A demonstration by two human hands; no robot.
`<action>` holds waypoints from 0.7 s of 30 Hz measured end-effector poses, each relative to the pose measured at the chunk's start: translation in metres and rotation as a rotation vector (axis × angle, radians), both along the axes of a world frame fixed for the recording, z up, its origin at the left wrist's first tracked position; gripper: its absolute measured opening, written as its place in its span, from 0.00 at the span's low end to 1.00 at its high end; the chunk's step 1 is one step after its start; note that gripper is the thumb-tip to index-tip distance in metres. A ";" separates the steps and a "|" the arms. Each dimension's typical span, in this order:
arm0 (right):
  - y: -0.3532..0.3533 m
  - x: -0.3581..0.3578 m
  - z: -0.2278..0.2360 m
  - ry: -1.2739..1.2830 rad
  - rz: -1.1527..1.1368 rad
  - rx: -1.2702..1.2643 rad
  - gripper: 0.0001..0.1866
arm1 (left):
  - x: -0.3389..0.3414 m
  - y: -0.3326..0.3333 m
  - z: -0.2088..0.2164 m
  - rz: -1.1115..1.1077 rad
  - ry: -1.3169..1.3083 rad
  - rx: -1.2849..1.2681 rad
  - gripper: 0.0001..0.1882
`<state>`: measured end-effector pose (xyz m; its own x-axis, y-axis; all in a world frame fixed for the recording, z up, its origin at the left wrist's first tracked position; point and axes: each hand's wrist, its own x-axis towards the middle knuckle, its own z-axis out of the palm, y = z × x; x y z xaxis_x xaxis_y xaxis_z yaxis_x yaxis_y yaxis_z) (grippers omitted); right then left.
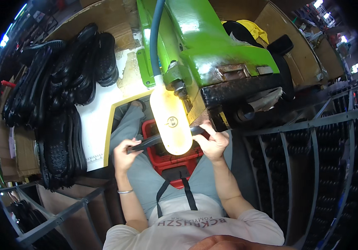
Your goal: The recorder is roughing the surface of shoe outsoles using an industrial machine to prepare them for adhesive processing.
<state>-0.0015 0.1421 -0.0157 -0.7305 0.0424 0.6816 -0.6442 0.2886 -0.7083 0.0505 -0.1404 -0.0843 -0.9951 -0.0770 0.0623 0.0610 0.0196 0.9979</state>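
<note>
Racks (308, 123) hold black pieces (331, 143); above a red crate (158, 165), left grip (124, 153) and right grip (213, 143) pinch a black strip (149, 142).

The glowing lamp (170, 121) hangs between the left hand (125, 153) and the right hand (213, 142), in the way of a straight reach across. Just past the right hand, the green machine (212, 41) bars the way forward. I see open room from both hands back toward the lap (143, 177); piled soles (60, 146) crowd the table (92, 125) at left, a metal rack (312, 122) fences the right
</note>
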 end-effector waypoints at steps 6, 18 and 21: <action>0.000 0.001 -0.003 0.012 -0.004 0.016 0.27 | -0.030 0.111 0.051 0.224 0.492 -0.698 0.21; 0.023 -0.010 -0.157 -0.671 0.362 -0.764 0.29 | -0.031 0.173 0.004 0.140 0.228 0.284 0.27; 0.034 -0.003 -0.155 -0.752 0.423 -1.066 0.26 | -0.030 0.173 -0.006 0.163 0.207 0.464 0.28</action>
<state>-0.0043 0.1758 -0.1709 -0.9944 -0.0251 -0.1030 0.0885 -0.7316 -0.6760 0.0206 0.0328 -0.0905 -0.9385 -0.2954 0.1786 0.2902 -0.3950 0.8716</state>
